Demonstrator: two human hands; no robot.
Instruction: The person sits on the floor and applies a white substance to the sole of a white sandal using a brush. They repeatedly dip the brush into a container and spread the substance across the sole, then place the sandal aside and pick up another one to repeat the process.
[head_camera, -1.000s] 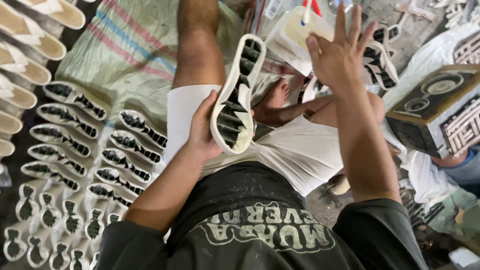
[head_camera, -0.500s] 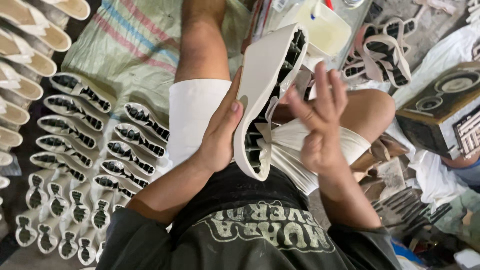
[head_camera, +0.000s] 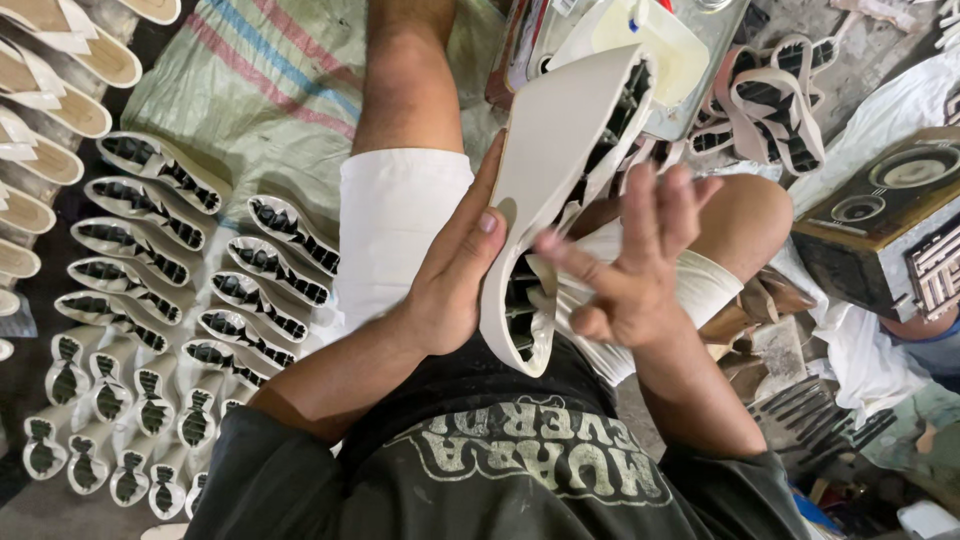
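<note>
- While rows of finished white wedge soles (head_camera: 170, 300) lie ridged side up on the floor at left, laid out so each stays separate, a seated person works over their lap.
- Left hand (head_camera: 450, 285) curls around one white sole (head_camera: 545, 190), thumb on its smooth face, tilting it upright so the hollow ribbed underside faces the other palm.
- Right hand (head_camera: 625, 265) hangs spread and empty just beside those ribs.
- At right, a black-and-gold box (head_camera: 880, 220) sits on white cloth.
</note>
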